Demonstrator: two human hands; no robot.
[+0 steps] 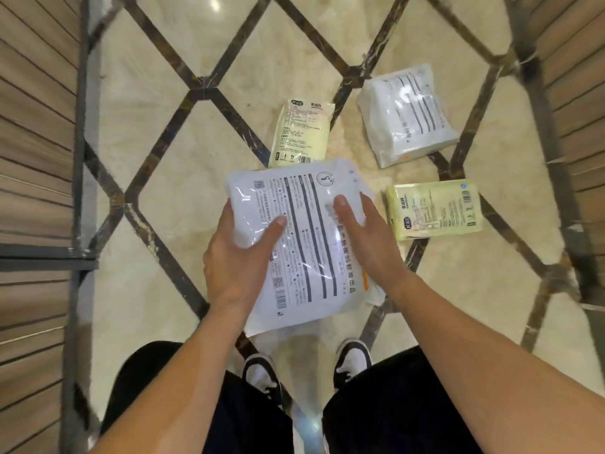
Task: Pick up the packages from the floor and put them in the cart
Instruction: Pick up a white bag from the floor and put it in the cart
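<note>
White package (301, 237) pinched by left hand (234, 257) and right hand (370, 237), thumbs on top to steady it (three others lie around one o'clock).

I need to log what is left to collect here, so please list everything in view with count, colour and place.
Held package: one, white with black stripes and print, gripped at its sides by both hands above the floor.
White package on floor: one, white, far right.
Yellow packages on floor: two, pale yellow; one just beyond the held package, one to its right.
Floor: cream marble with dark diamond lines.
Slatted panels: brown, one at the left edge, one at the right edge.
Cart: not in view.
Shoes: two, black and white; left, right.
Hands: left hand, right hand, both holding the white package.
</note>
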